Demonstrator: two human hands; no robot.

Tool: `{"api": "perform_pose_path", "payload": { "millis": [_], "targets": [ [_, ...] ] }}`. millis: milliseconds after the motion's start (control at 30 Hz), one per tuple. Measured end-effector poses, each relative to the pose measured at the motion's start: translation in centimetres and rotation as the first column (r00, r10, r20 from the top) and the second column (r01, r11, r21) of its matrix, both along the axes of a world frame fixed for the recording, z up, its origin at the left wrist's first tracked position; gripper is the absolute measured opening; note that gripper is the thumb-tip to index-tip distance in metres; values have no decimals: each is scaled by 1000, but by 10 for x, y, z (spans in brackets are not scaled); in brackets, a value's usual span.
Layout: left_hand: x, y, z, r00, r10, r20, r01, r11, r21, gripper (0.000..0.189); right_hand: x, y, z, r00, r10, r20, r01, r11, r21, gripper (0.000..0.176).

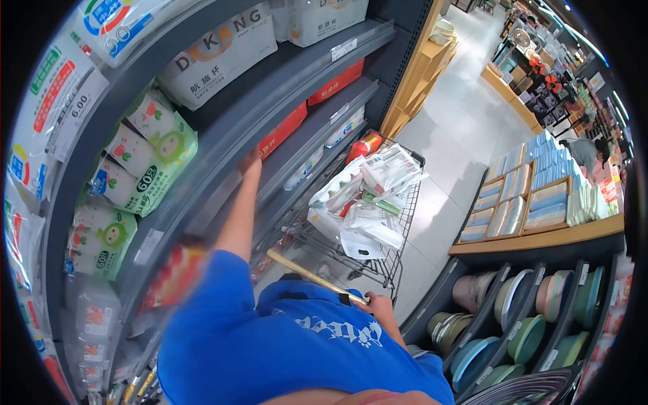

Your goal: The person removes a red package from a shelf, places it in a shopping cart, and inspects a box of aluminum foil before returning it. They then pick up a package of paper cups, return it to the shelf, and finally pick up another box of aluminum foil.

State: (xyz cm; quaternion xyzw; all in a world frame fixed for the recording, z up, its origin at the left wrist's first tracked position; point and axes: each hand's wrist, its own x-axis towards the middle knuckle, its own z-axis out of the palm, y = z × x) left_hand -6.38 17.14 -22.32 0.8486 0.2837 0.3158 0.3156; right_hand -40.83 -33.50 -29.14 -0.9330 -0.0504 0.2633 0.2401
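Observation:
My left hand point(251, 164) reaches into the grey shelf point(297, 77), at the near end of a red package point(283, 129); its fingers are partly hidden and blurred there. My right hand point(375, 307) is wrapped round the end of the tan cart handle point(317, 277), low in the middle of the view. Beyond the handle, the wire shopping cart point(398, 260) holds white plastic-wrapped packages point(391, 172) and a red package point(364, 146).
Green-and-white cup packs point(162, 162) and large white packs point(219, 57) fill the left shelves. A rack of bowls point(526, 339) stands at the right, below boxes of blue and white packets point(540, 182). A tiled aisle point(459, 101) runs ahead, with a person point(586, 154) bending at far right.

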Motion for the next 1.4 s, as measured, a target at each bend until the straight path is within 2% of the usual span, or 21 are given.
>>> {"api": "perform_pose_path", "payload": {
  "millis": [67, 133, 233, 267, 333, 433, 600, 733, 800, 867, 933, 967, 1067, 1167, 1267, 1400],
  "targets": [
    [-16, -20, 38, 989, -40, -139, 36, 999, -28, 73, -1, -1, 0, 1000, 20, 8, -20, 999, -28, 70],
    [-5, -13, 25, 999, -23, -34, 26, 998, 65, 73, 1, 1, 2, 999, 39, 17, -38, 998, -50, 67],
    [20, 9, -15, 997, 15, 77, -21, 997, 75, 57, 3, 3, 11, 999, 39, 12, -38, 998, -45, 69],
    [27, 12, -19, 999, 37, 34, -39, 997, 67, 58, 4, 4, 14, 999, 37, 17, -37, 999, -34, 69],
    [31, 11, -15, 995, 81, -53, -79, 995, 54, 60, 5, 4, 15, 999, 35, 27, -35, 999, -12, 70],
    [26, 13, -1, 998, -55, -18, 56, 995, 88, 63, 5, 3, 15, 1000, 26, 10, -26, 1000, -10, 70],
    [13, 6, 17, 995, -90, -34, 92, 995, 49, 67, 5, 2, 10, 999, 30, 36, -30, 999, -22, 69],
    [-24, -35, 58, 998, -70, -11, 69, 997, -18, 62, 5, 2, 11, 998, 36, 57, -35, 999, -27, 69],
    [-21, -38, -10, 973, -20, 231, -50, 954, 294, 74, 6, 2, 13, 999, 35, 39, -34, 999, -29, 69],
    [-77, -94, 38, 987, -157, 27, 154, 984, 86, 85, 7, 3, 12, 999, 34, 30, -33, 999, -25, 70],
    [-117, -138, 35, 951, -302, 61, 273, 920, 282, 86, 6, 2, 10, 999, 38, 26, -38, 999, -20, 73],
    [-136, -153, 22, 917, -395, -55, 394, 874, 284, 87, 6, 1, 9, 999, 38, 32, -38, 999, -19, 71],
    [-192, -176, -46, 739, -596, -316, 669, 704, 237, 92, 5, 2, 7, 998, 40, 41, -39, 999, -13, 67],
    [-229, -183, -68, 413, -583, -700, 807, 591, -16, 84, 8, 2, 9, 998, 51, 35, -51, 999, -1, 66],
    [-225, -174, -94, 384, -612, -692, 832, 554, -28, 65, 7, 3, 11, 998, 53, 43, -54, 999, 3, 66],
    [-224, -166, -93, 371, -650, -663, 852, 522, -33, 47, 7, 6, 11, 999, 29, 37, -29, 1000, -11, 66]
  ]
}}
